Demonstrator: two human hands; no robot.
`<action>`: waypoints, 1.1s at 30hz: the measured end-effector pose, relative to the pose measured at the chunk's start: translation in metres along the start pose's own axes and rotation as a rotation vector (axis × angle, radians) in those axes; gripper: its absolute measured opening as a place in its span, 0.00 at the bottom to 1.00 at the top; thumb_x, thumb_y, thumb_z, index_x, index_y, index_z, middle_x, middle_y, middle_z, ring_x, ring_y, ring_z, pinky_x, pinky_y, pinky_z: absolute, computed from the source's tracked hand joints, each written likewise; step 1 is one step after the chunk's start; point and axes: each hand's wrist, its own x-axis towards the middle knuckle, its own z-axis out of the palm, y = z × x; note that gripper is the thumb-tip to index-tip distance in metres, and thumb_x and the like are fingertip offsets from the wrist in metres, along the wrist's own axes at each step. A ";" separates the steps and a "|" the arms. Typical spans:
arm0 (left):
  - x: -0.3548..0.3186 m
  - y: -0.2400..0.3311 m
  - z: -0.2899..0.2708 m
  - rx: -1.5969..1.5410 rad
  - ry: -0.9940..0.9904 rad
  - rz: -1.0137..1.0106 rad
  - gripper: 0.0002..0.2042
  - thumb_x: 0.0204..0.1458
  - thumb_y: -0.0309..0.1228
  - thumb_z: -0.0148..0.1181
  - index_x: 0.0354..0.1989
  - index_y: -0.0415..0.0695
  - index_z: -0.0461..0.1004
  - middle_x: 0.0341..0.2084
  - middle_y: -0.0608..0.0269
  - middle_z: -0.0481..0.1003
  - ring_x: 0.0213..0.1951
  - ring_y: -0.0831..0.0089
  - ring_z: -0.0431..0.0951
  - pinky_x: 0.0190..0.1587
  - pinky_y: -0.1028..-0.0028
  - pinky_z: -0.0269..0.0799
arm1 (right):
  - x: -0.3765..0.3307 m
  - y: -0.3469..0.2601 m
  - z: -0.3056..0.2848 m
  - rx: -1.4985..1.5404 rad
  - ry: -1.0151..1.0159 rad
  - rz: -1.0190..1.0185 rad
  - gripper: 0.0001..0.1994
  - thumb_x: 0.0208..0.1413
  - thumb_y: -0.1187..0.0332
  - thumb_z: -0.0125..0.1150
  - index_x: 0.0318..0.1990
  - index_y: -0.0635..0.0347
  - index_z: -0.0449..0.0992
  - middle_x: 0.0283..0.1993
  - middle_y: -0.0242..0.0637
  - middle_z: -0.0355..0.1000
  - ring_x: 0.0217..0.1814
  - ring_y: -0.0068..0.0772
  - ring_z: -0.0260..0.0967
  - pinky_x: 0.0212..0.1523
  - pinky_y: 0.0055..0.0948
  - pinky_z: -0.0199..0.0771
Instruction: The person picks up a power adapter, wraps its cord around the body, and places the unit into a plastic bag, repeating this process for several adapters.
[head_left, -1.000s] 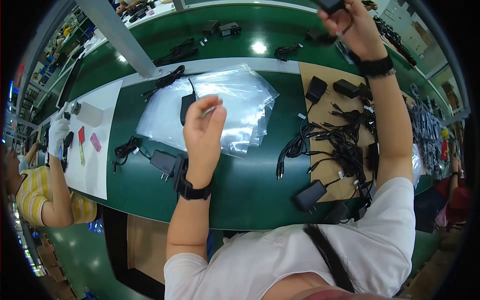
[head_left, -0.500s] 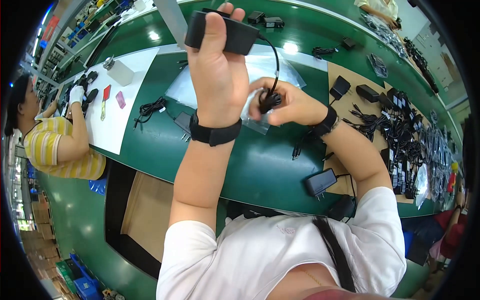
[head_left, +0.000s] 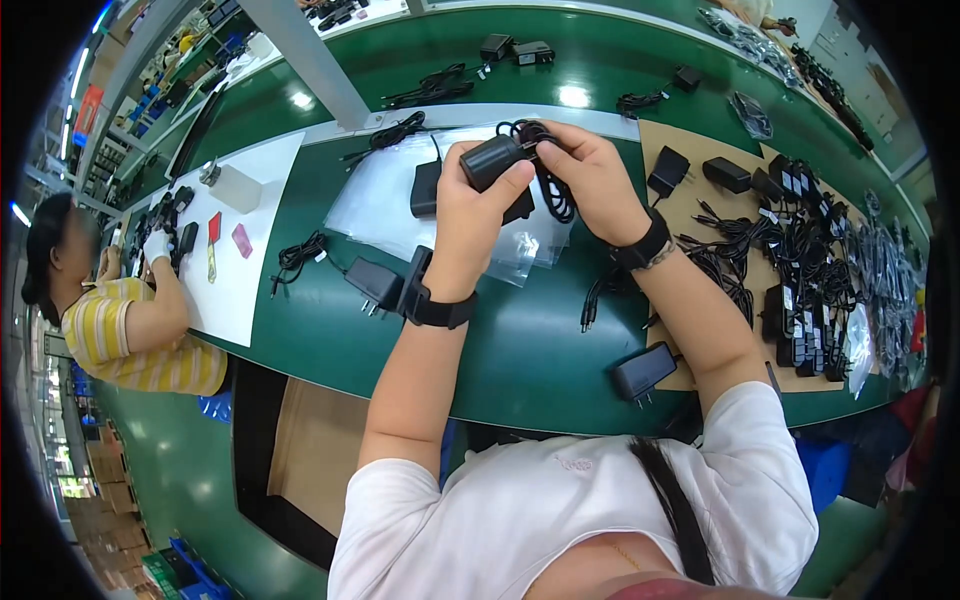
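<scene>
From the head view, the left hand (head_left: pixel 468 215) grips a black box-shaped power adapter (head_left: pixel 490 160) above the green workbench (head_left: pixel 520 350), thumb lying across its front face and the fingers curled behind it. The right hand (head_left: pixel 590 175) pinches the adapter's coiled black cable (head_left: pixel 553 190) just beside it, fingers closed over the loops. A second adapter below, on the clear plastic bags (head_left: pixel 380 205), is partly hidden by the left hand.

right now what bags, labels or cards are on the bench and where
clear plastic bags: flat, glossy, stacked under both hands on the green bench.
white sheet: large rectangle, far left.
red card: small, upright rectangle on that sheet.
pink card: small, beside the red one.
</scene>
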 end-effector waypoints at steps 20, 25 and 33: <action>-0.011 -0.022 -0.009 0.188 0.152 0.119 0.18 0.42 0.28 0.65 0.35 0.39 0.61 0.29 0.64 0.68 0.29 0.81 0.69 0.31 0.81 0.69 | -0.018 0.021 0.010 -0.064 -0.178 0.027 0.28 0.51 0.83 0.44 0.62 0.60 0.52 0.59 0.35 0.57 0.57 0.23 0.55 0.56 0.23 0.56; -0.015 -0.021 -0.005 -0.011 0.224 0.103 0.18 0.40 0.25 0.66 0.35 0.40 0.61 0.30 0.64 0.68 0.31 0.80 0.69 0.32 0.80 0.69 | -0.020 0.029 0.015 -0.152 -0.232 -0.114 0.33 0.46 0.87 0.40 0.63 0.59 0.50 0.65 0.36 0.49 0.64 0.26 0.48 0.60 0.24 0.51; -0.020 -0.007 -0.007 0.409 0.325 0.324 0.22 0.33 0.21 0.69 0.36 0.39 0.64 0.31 0.62 0.68 0.32 0.77 0.70 0.34 0.78 0.70 | -0.020 0.019 0.012 -0.067 -0.448 -0.160 0.35 0.44 0.84 0.45 0.64 0.60 0.47 0.69 0.37 0.37 0.71 0.31 0.29 0.66 0.28 0.31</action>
